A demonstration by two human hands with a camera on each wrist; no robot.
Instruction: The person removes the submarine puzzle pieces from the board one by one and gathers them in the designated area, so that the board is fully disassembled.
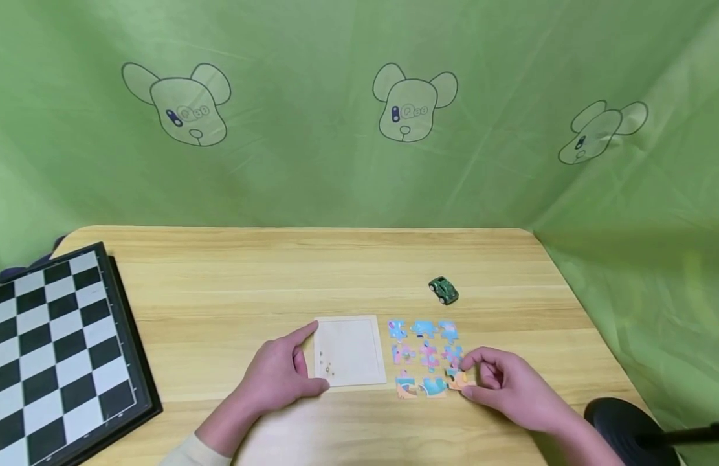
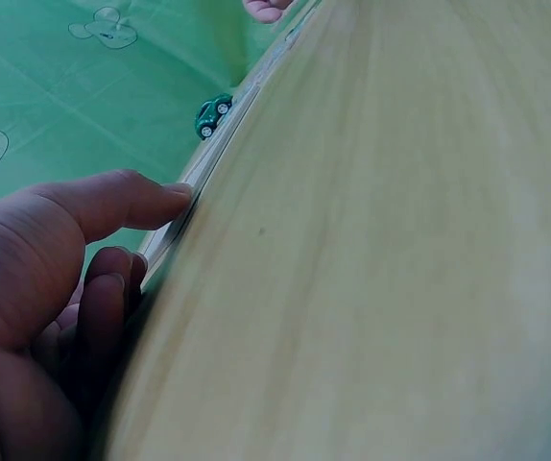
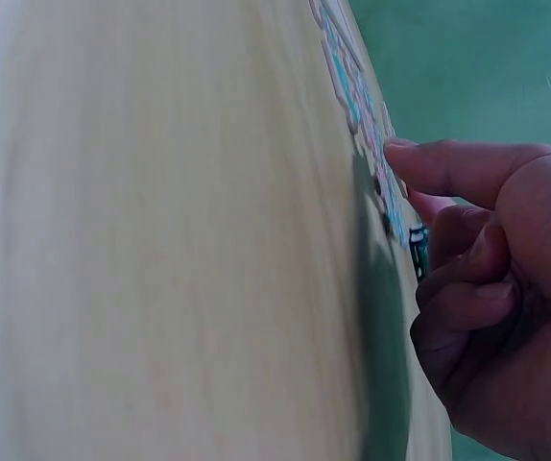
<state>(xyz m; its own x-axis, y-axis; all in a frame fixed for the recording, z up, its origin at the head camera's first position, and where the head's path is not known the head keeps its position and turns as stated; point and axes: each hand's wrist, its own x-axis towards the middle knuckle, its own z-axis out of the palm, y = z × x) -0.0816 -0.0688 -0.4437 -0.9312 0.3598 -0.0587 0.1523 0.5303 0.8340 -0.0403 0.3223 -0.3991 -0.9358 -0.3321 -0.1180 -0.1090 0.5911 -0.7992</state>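
Observation:
In the head view, a flat white puzzle tray point(image 1: 353, 353) with a raised border lies on the table. My left hand point(image 1: 283, 372) holds it by its left side, index finger at the upper corner and thumb at the lower one. Right of the tray, colourful jigsaw pieces point(image 1: 429, 355) lie in three loose rows with small gaps. My right hand point(image 1: 510, 385) pinches the orange jigsaw piece point(image 1: 457, 380) at the lower right between thumb and index finger. In the right wrist view, its other fingers point(image 3: 467, 288) are curled in.
A green toy car point(image 1: 444, 290) stands behind the pieces. At the left lies a black-and-white checkered board point(image 1: 56, 349). A round black base point(image 1: 621, 430) with a rod is at the lower right. Green cloth point(image 1: 312, 162) hangs behind the wooden table point(image 1: 248, 272).

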